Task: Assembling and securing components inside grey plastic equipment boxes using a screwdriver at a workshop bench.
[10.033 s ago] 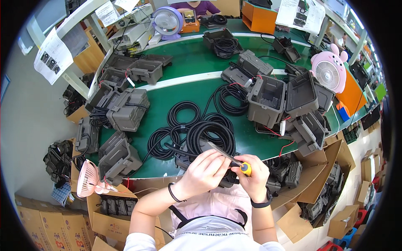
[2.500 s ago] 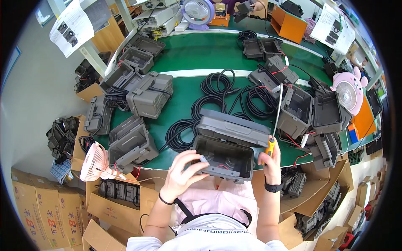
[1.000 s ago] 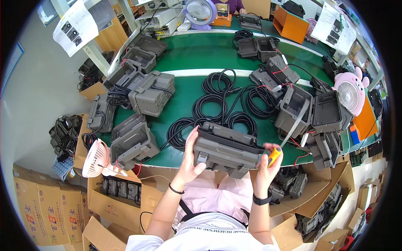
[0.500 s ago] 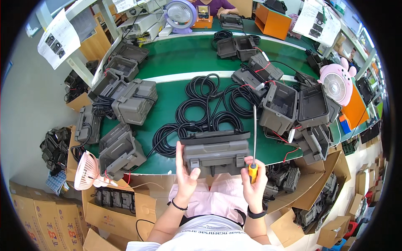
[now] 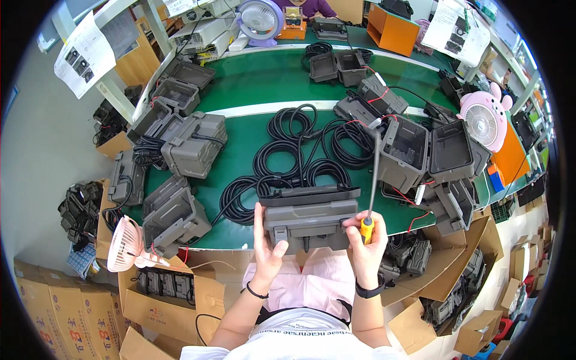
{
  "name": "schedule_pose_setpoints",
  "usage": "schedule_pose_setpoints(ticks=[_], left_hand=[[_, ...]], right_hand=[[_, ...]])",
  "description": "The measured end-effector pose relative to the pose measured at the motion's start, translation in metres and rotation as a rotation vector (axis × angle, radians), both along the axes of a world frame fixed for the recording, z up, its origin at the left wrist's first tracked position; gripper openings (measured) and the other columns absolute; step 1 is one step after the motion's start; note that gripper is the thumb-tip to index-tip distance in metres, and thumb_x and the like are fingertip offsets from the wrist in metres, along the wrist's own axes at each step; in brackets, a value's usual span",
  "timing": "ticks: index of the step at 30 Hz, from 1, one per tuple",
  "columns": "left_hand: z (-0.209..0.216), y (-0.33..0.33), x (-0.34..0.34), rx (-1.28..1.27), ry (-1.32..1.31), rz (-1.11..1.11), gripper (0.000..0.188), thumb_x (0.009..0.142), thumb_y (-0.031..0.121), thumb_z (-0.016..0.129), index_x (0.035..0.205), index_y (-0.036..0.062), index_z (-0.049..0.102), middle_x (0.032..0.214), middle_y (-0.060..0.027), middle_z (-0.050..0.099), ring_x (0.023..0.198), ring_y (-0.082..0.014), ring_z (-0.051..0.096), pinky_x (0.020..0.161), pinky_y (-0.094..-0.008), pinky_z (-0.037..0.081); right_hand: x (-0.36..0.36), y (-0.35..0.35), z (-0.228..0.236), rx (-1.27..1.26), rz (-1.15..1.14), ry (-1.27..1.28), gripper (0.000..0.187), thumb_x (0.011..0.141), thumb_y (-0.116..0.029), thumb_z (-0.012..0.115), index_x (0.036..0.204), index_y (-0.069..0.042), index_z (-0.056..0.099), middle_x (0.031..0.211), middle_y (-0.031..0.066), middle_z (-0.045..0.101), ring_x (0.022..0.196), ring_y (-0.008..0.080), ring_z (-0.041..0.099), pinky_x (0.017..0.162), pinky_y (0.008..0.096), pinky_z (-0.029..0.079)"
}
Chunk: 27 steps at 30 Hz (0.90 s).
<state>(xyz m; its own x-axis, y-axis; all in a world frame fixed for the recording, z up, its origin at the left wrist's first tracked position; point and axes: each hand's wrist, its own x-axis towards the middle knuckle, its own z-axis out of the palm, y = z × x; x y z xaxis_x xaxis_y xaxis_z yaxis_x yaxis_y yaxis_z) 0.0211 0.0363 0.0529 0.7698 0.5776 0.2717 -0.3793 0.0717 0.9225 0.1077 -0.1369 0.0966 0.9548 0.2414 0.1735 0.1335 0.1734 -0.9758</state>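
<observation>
A dark grey plastic case [image 5: 310, 221] with a latched front rests at the near edge of the green table, in front of me. My left hand [image 5: 268, 249] grips its left end, thumb across the front beside a latch and fingers along the side. In my right hand [image 5: 367, 249] is a screwdriver [image 5: 367, 228] with a yellow handle and a long metal shaft pointing up and away. The fingertips of that hand touch the case's right end, by the latch there. Coiled black cable [image 5: 279, 157] lies just behind the case.
Open grey cases [image 5: 403, 150] with red wires crowd the right; more cases [image 5: 195, 144] stand left. A pink fan [image 5: 123, 243] sits at the near left edge, another fan [image 5: 480, 120] at right. Cardboard boxes [image 5: 174, 306] flank my legs. A person [image 5: 324, 7] sits across the table.
My right hand has moved up and slightly right along the case's end, and the screwdriver's tip has swung right. The left hand and the case have barely shifted.
</observation>
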Motion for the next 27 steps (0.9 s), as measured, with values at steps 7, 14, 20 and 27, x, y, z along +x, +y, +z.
schedule_pose_setpoints(ticks=[7,14,20,27], left_hand=[[-0.011,0.009,0.000,0.050,-0.004,-0.027,0.101,0.081,0.033,0.071,0.153,-0.0037,0.011,0.155,-0.0166,0.023,0.141,-0.0268,0.028,0.115,-0.0368,0.021],[-0.019,0.020,-0.007,0.121,0.028,-0.106,0.091,0.082,0.019,0.072,0.151,-0.0057,0.018,0.154,-0.0168,0.022,0.141,-0.0261,0.027,0.115,-0.0370,0.021],[-0.023,0.019,-0.012,0.237,0.095,0.003,0.088,0.081,0.018,0.074,0.150,-0.0011,0.023,0.151,-0.0191,0.026,0.139,-0.0286,0.031,0.113,-0.0406,0.027],[0.078,0.024,-0.001,1.432,0.227,0.112,0.065,0.068,0.034,0.080,0.130,0.0266,0.059,0.144,-0.0156,0.043,0.133,-0.0372,0.040,0.109,-0.0559,0.029]], right_hand=[[0.016,-0.010,-0.027,-0.133,-0.088,-0.147,0.068,0.066,-0.034,0.087,0.115,-0.007,0.048,0.132,0.0143,0.057,0.092,0.0130,0.053,0.078,0.0230,0.044],[0.025,-0.010,-0.058,-0.038,-0.002,-0.137,0.068,0.073,-0.032,0.086,0.120,-0.007,0.044,0.136,0.0196,0.054,0.099,0.0132,0.054,0.089,0.0261,0.045],[0.024,-0.001,-0.054,0.061,-0.014,-0.197,0.068,0.072,-0.031,0.086,0.120,-0.007,0.045,0.133,0.0203,0.056,0.108,0.0180,0.056,0.096,0.0295,0.045],[0.033,0.010,-0.025,-0.067,0.103,-0.269,0.060,0.066,-0.015,0.089,0.112,-0.004,0.053,0.134,0.0224,0.056,0.120,0.0245,0.057,0.099,0.0335,0.046]])
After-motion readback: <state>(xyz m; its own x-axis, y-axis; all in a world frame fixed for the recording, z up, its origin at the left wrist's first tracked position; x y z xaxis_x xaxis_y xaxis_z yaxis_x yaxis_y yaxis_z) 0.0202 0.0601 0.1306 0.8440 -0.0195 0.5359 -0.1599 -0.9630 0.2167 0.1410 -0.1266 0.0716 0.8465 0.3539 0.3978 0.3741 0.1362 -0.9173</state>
